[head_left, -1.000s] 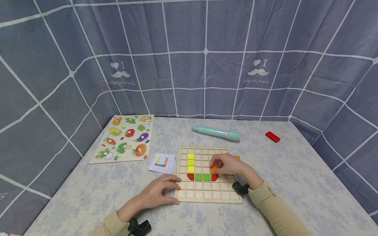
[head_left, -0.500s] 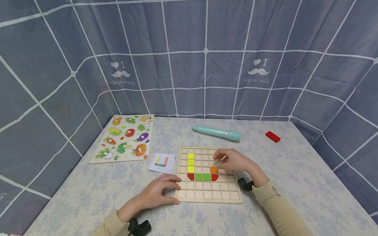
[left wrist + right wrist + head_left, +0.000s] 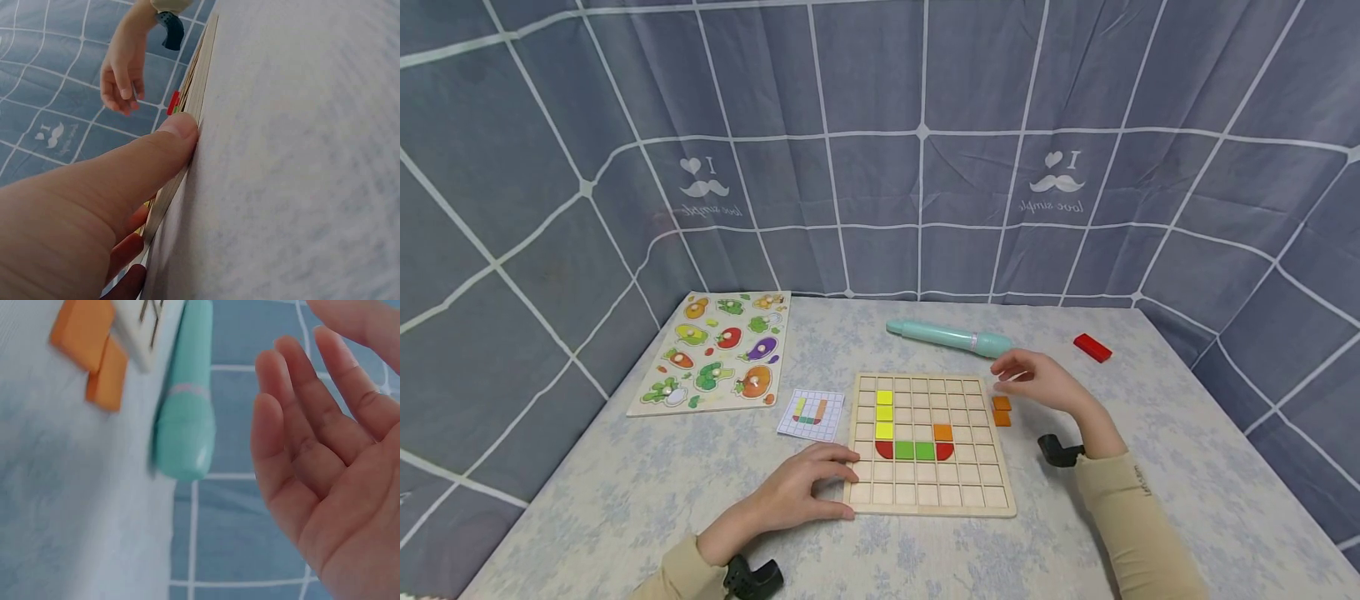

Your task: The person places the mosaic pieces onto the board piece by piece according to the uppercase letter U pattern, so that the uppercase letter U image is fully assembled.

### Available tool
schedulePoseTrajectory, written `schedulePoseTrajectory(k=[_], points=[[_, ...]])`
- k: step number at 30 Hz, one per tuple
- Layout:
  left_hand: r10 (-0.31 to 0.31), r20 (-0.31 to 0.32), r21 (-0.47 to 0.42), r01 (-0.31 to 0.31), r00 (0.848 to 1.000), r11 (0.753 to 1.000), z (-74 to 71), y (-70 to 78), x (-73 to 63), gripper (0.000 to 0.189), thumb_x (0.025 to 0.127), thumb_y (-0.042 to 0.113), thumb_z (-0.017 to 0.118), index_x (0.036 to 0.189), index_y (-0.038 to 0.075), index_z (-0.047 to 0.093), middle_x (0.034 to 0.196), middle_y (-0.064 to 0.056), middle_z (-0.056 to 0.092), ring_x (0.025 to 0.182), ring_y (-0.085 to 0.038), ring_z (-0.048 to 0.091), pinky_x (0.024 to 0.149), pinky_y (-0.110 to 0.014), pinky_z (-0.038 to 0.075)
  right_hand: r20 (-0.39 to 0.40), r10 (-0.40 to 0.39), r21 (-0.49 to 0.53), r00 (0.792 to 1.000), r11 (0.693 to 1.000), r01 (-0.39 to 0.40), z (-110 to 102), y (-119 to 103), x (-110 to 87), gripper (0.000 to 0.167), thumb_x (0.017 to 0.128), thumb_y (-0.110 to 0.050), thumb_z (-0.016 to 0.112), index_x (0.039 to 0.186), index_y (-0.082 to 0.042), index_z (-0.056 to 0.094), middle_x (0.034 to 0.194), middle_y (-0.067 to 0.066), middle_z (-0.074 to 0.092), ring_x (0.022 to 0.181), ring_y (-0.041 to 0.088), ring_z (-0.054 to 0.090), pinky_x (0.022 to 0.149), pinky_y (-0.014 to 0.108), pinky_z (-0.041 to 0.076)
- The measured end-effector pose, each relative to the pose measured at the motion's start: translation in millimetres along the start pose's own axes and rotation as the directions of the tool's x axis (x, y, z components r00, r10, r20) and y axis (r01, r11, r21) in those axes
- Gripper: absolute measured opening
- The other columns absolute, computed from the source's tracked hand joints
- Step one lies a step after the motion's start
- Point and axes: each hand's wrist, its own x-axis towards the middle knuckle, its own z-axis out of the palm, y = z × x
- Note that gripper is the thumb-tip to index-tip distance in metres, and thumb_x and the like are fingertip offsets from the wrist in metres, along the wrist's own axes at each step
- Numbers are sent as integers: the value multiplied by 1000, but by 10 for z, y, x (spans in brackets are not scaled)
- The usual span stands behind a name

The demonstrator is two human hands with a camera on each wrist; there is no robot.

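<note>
Beside the left edge of the wooden grid board, my left hand touches the board with its thumb and fingertips. On the board, yellow square tiles form a column, green tiles make a short row, and rounded red tiles sit at the row's ends. One orange tile lies above the right red one. Two more orange tiles lie on the table off the board's right edge. Over them hovers my right hand, holding nothing, its fingers loosely bent.
Left of the board lies a card printed with a coloured grid pattern. A vegetable puzzle board is at the back left. Behind the grid board rests a turquoise tube-shaped object; a red block lies at the back right.
My right hand has let go of the orange tile on the board and moved right and back, uncovering the two orange tiles beside it. My left hand has stayed put.
</note>
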Motion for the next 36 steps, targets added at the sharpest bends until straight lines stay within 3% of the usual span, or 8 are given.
schedulePoseTrajectory(k=[11, 25, 32, 36], points=[[9, -4, -3, -9, 1000, 1000, 0, 1, -7, 33, 76, 43, 75, 101, 20, 70, 124, 2, 57, 117, -18, 49, 95, -38, 43, 59, 33, 58, 998, 998, -36, -29, 250, -7, 30, 85, -9, 69, 110, 5, 59, 111, 21, 59, 98, 31, 58, 84, 41, 51], [0, 7, 8, 0, 1000, 1000, -5, 7, -1, 35, 77, 44, 74, 103, 21, 69, 125, 3, 57, 118, -17, 49, 96, -37, 43, 78, 145, -36, 986, 989, -143, -24, 500, -54, 33, 82, -18, 74, 110, -4, 63, 113, 15, 61, 98, 28, 58, 85, 44, 48], [8, 4, 13, -8, 1000, 1000, -15, 9, 6, 34, 77, 42, 75, 103, 20, 70, 124, 3, 57, 118, -17, 49, 96, -37, 43, 75, 167, -43, 983, 985, -165, -26, 557, -60, 35, 81, -19, 74, 111, -5, 63, 114, 15, 60, 102, 32, 57, 88, 48, 47], [12, 2, 14, -12, 1000, 1000, -14, 12, -3, 34, 77, 42, 75, 102, 20, 70, 124, 3, 57, 118, -18, 49, 96, -37, 43, 76, 169, -41, 983, 985, -166, -8, 578, -55, 37, 81, -20, 75, 111, -5, 63, 114, 14, 60, 101, 30, 56, 86, 44, 47]])
